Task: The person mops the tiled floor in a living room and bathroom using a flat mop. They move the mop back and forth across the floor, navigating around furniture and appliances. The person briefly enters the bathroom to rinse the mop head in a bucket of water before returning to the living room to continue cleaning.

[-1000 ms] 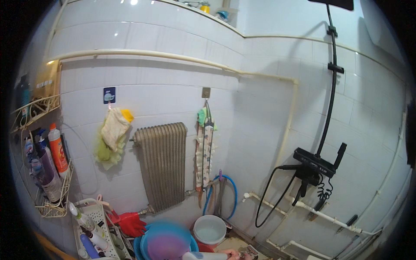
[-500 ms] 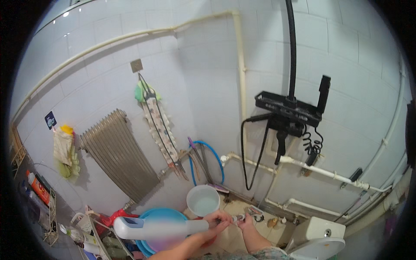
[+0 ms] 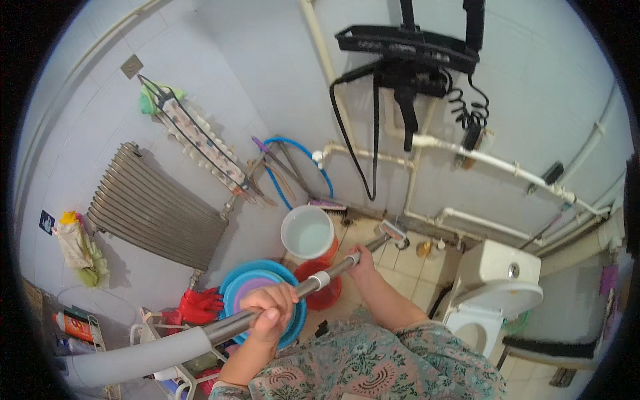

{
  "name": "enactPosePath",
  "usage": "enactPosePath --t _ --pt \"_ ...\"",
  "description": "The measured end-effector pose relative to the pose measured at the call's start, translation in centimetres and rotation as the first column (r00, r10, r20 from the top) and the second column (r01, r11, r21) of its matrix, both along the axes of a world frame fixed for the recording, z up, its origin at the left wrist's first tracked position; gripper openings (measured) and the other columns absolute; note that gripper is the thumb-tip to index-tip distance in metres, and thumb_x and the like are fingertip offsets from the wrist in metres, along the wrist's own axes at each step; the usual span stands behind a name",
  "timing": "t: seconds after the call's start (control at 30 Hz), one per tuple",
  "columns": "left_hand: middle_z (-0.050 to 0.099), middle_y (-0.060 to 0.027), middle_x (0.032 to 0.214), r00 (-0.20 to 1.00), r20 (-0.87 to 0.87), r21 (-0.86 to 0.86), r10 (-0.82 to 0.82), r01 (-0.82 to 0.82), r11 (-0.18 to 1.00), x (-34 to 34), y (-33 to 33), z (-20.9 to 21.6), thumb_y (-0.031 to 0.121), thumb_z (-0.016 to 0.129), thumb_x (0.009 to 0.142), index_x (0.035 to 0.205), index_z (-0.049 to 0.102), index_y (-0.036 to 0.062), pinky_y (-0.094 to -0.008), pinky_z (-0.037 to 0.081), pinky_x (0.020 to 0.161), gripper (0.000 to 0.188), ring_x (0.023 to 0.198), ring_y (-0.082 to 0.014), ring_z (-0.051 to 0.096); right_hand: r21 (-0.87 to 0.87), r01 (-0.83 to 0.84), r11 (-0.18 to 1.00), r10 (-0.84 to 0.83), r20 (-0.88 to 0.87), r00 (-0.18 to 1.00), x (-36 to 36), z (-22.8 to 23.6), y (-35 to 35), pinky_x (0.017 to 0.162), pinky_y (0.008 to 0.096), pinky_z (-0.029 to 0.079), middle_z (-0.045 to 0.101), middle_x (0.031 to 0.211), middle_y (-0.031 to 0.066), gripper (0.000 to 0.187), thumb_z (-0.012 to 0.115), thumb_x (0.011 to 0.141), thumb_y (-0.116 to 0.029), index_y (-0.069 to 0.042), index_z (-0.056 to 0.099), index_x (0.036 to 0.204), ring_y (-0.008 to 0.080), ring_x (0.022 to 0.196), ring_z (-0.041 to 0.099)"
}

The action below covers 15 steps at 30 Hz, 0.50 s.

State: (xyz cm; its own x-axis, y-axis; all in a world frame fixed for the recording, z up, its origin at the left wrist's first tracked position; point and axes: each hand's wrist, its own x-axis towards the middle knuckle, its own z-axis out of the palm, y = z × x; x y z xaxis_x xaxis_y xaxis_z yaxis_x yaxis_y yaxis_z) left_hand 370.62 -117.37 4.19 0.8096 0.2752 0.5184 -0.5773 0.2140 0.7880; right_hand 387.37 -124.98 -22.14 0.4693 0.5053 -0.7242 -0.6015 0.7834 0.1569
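Note:
A long telescopic mop (image 3: 233, 328) crosses in front of me, with a metal pole, a white collar and a thick white sleeve at its near left end. My left hand (image 3: 272, 312) is closed round the pole just above that sleeve. Farther up, my right hand (image 3: 362, 260) grips the pole past the collar. At the far end, a small pale, flat head (image 3: 392, 231) is over the tiled floor near the wall; its exact kind is unclear. Below the pole are a red basin (image 3: 327, 293) and a white bucket of water (image 3: 307, 233).
Nested blue basins (image 3: 293, 270) with a purple one inside stand by my left hand. Red rubber gloves (image 3: 200, 305) hang on a white rack. A toilet (image 3: 500, 280) is at right, a radiator (image 3: 153, 207) at left. A black shower fixture (image 3: 413, 50) hangs on the wall ahead.
My hands, close together before, are now apart along the pole. The mop has turned from level to slanting, its white sleeve lower left. My view has tilted downward.

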Motion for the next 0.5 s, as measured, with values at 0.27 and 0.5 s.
enactPosePath --t 0.27,0.5 --pt "0.045 0.0009 0.045 0.99 0.01 -0.01 0.14 -0.14 0.99 -5.2 1.8 6.2 0.021 0.063 0.076 0.056 0.039 0.0119 -0.0298 0.037 0.045 0.033 0.036 -0.0126 0.041 -0.192 -0.02 0.981 0.028 0.038 0.999 0.7 -2.0 -0.9 0.044 0.0276 0.044 0.046 0.059 0.0027 0.016 0.051 0.085 -0.014 -0.009 0.043 0.072 0.0151 0.05 0.048" --pt "0.041 0.0036 0.045 0.934 0.32 -0.063 0.161 -0.148 0.987 -10.3 3.0 13.9 0.014 0.055 0.082 0.061 0.037 0.0134 -0.0173 0.032 0.041 0.027 0.036 -0.0042 0.034 -0.189 -0.087 0.978 0.078 -0.058 0.995 3.2 -8.5 0.0 0.042 0.027 0.042 0.045 0.058 0.0024 0.016 0.051 0.085 -0.014 -0.008 0.043 0.072 0.0147 0.049 0.047"
